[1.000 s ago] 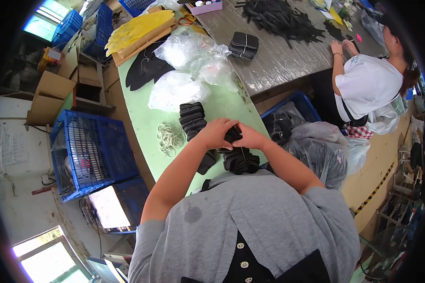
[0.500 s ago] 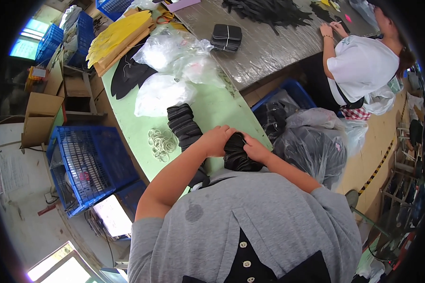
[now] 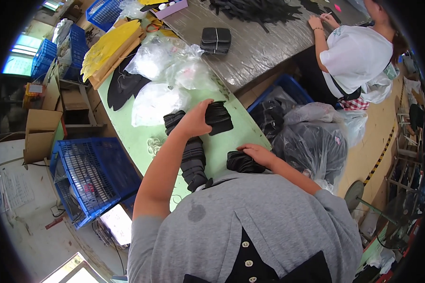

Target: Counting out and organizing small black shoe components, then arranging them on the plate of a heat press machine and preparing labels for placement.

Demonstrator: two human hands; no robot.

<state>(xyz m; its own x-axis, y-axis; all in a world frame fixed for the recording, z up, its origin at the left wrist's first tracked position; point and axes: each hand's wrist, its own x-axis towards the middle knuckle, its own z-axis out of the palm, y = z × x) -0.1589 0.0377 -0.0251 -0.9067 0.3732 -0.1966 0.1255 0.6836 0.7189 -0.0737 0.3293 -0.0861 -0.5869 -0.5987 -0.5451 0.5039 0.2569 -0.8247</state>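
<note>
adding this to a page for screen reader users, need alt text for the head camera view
Seen from above, a person in a grey top works at a pale green table, left hand on a stack of flat black pieces, right hand on a second black stack near the table edge. Clear plastic bags lie farther up the table, and a blue crate stands to the left.

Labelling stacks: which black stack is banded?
The bundle of black pieces on the grey table, far from both hands; pale bands cross it. The stacks under the hands show none.

Crate (image 3: 92, 177) left of table (image 3: 222, 144); bags (image 3: 165, 75) behind stacks (image 3: 219, 118).
</note>
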